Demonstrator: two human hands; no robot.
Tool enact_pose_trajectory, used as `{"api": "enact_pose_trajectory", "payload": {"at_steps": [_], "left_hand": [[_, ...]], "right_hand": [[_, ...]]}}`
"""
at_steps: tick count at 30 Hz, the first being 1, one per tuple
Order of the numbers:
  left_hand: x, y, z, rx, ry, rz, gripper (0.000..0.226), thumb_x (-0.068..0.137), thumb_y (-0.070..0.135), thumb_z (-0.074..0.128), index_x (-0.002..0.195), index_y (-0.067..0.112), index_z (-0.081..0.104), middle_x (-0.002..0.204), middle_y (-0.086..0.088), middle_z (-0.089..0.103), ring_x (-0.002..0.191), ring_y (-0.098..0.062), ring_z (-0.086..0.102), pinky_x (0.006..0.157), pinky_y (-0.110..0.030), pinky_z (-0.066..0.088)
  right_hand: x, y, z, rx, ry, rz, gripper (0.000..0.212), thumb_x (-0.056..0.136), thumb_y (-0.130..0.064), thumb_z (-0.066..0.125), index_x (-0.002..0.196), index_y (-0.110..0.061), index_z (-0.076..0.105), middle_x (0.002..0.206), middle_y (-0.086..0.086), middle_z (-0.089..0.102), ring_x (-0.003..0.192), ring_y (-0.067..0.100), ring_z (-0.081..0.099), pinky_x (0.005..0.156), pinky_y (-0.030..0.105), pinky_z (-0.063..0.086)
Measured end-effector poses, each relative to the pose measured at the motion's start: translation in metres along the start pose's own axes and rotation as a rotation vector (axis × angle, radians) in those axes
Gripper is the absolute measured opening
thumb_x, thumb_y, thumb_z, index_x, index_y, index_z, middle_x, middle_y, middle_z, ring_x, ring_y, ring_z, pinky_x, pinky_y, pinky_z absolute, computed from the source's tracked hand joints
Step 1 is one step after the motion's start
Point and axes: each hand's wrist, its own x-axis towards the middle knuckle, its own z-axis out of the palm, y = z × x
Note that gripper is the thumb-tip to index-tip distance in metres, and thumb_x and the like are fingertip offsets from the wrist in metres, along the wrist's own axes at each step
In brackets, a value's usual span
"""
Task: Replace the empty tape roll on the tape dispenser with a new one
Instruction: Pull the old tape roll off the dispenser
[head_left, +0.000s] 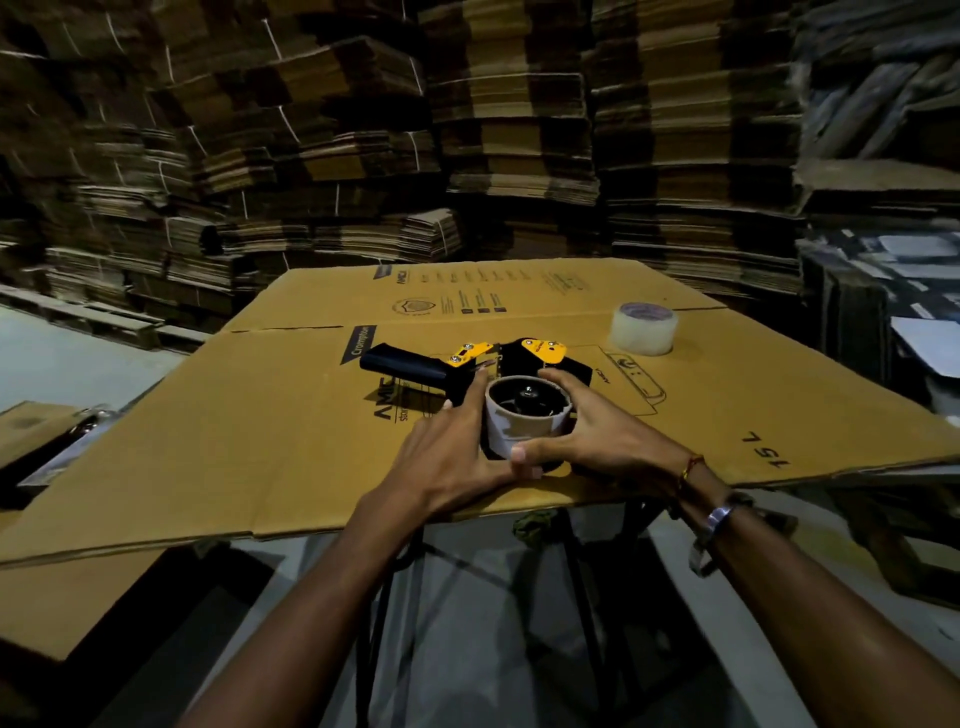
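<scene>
Head view shows the left hand (457, 441) and the right hand (582, 431) cupped from either side around the bare grey-white cardboard tape core (524, 415), fingers curled against its wall, the right thumb pressed at its near edge. The core still sits on the hub of the black-and-yellow handheld tape dispenser (478, 364), which lies flat on its side with its black handle pointing left. The left index finger reaches past the core toward the dispenser body.

The dispenser rests on a large flattened brown corrugated cardboard sheet (260, 441) that covers the table. Farther back and to the right, well apart from both hands, a full roll of clear packing tape (644, 328) stands on the same sheet, untouched. Tall stacks of flattened cardboard boxes (363, 156) fill the background.

As a judgement, the task is at its first step: the spent core is gripped but not yet off the hub. Left to do are pulling it free, setting it aside, fetching the new roll, seating it on the hub and threading the tape end through the yellow front parts.
</scene>
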Motion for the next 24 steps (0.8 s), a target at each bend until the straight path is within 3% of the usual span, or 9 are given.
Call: {"api": "enact_pose_trajectory", "payload": {"at_steps": [4, 6, 10, 13, 19, 24], "left_hand": [[-0.003, 0.005, 0.002, 0.028, 0.065, 0.020, 0.123, 0.060, 0.089, 0.052, 0.155, 0.030, 0.000, 0.143, -0.006, 0.055, 0.130, -0.032, 0.050, 0.099, -0.041, 0.040], [-0.004, 0.006, 0.004, 0.055, 0.101, 0.017, 0.119, 0.068, 0.083, 0.058, 0.155, 0.026, 0.000, 0.140, -0.007, 0.055, 0.128, -0.031, 0.050, 0.092, -0.036, 0.037], [-0.002, 0.002, 0.008, 0.135, 0.111, 0.006, 0.124, 0.066, 0.090, 0.050, 0.156, 0.024, -0.003, 0.137, -0.012, 0.056, 0.120, -0.032, 0.054, 0.086, -0.037, 0.039], [0.001, -0.002, 0.010, 0.121, 0.081, -0.013, 0.123, 0.063, 0.092, 0.048, 0.156, 0.027, 0.000, 0.138, -0.012, 0.055, 0.124, -0.035, 0.052, 0.093, -0.042, 0.044], [-0.001, -0.001, 0.009, 0.097, 0.180, 0.053, 0.097, 0.071, 0.081, 0.056, 0.148, 0.032, 0.022, 0.122, -0.003, 0.062, 0.105, -0.026, 0.057, 0.082, -0.035, 0.042], [-0.001, -0.001, 0.011, 0.115, 0.186, 0.061, 0.099, 0.070, 0.084, 0.051, 0.148, 0.028, 0.028, 0.121, -0.004, 0.065, 0.104, -0.027, 0.061, 0.082, -0.033, 0.044]], "right_hand": [[0.003, 0.004, 0.003, 0.056, 0.016, -0.008, 0.090, 0.067, -0.035, 0.093, 0.140, -0.026, 0.042, 0.128, -0.010, 0.063, 0.115, 0.005, 0.064, 0.099, 0.029, 0.052], [0.005, 0.009, 0.005, 0.059, 0.059, -0.028, 0.090, 0.065, -0.037, 0.094, 0.138, -0.026, 0.043, 0.126, -0.009, 0.064, 0.115, 0.005, 0.063, 0.102, 0.033, 0.053], [0.008, 0.015, 0.010, 0.038, 0.130, -0.087, 0.093, 0.054, -0.052, 0.092, 0.133, -0.029, 0.048, 0.124, -0.011, 0.065, 0.115, 0.005, 0.064, 0.102, 0.038, 0.053], [0.009, 0.016, 0.010, 0.007, 0.155, -0.109, 0.085, 0.061, -0.043, 0.094, 0.132, -0.030, 0.049, 0.121, -0.013, 0.066, 0.112, 0.002, 0.064, 0.100, 0.035, 0.054], [0.006, 0.012, 0.011, -0.043, 0.180, -0.141, 0.082, 0.066, -0.037, 0.094, 0.133, -0.027, 0.049, 0.119, -0.014, 0.066, 0.108, -0.002, 0.064, 0.094, 0.023, 0.054], [0.002, 0.014, 0.010, -0.005, 0.184, -0.153, 0.081, 0.064, -0.038, 0.093, 0.132, -0.027, 0.050, 0.120, -0.010, 0.067, 0.107, 0.003, 0.067, 0.092, 0.032, 0.058]]}}
